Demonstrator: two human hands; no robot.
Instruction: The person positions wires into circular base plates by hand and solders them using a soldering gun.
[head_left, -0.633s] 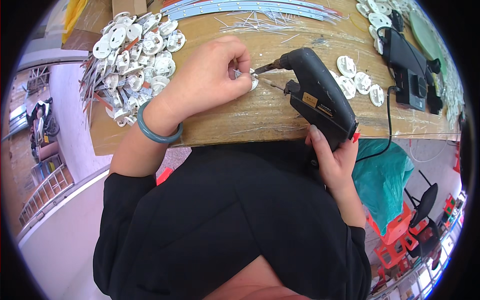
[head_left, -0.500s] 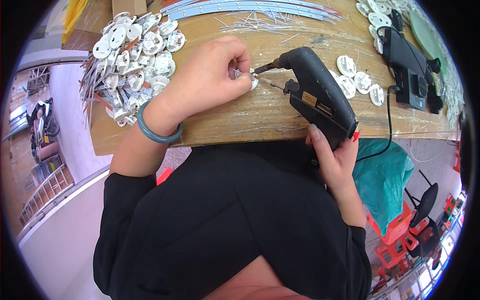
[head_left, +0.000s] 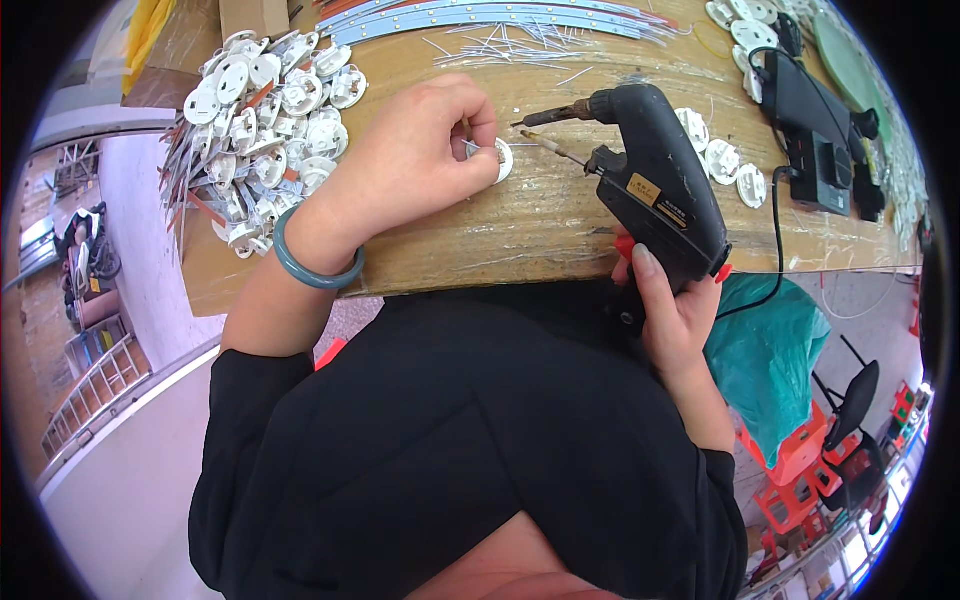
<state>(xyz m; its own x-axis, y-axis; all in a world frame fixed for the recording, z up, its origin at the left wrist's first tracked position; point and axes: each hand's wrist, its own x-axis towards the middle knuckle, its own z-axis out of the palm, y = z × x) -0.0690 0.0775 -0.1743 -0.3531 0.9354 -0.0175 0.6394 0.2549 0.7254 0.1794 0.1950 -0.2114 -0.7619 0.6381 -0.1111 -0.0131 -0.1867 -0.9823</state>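
Note:
Pinched at the fingertips of my left hand (head_left: 425, 150) is a small round white plastic piece (head_left: 506, 161), and a thin white wire (head_left: 524, 146) sticks out past it to the right. The fingers hide part of the piece. My right hand (head_left: 678, 318) is closed round the handle of a black soldering gun (head_left: 668, 175) with a red trigger (head_left: 626, 246). The gun's brown tip (head_left: 548, 115) and thin feed tube (head_left: 556, 150) point left at the white piece, a short gap apart from it.
On the left lies a heap of white round pieces (head_left: 265, 130) with strips. Loose white wires (head_left: 520, 45) and light-blue LED strips (head_left: 480, 18) lie at the back. Several white pieces (head_left: 722, 161) sit right of the gun, near a black power strip (head_left: 815, 140) and cord (head_left: 777, 235).
The soldering gun has moved right, and its tip has come away from the white piece. Its red trigger now shows. My left hand has hardly moved and still grips the piece.

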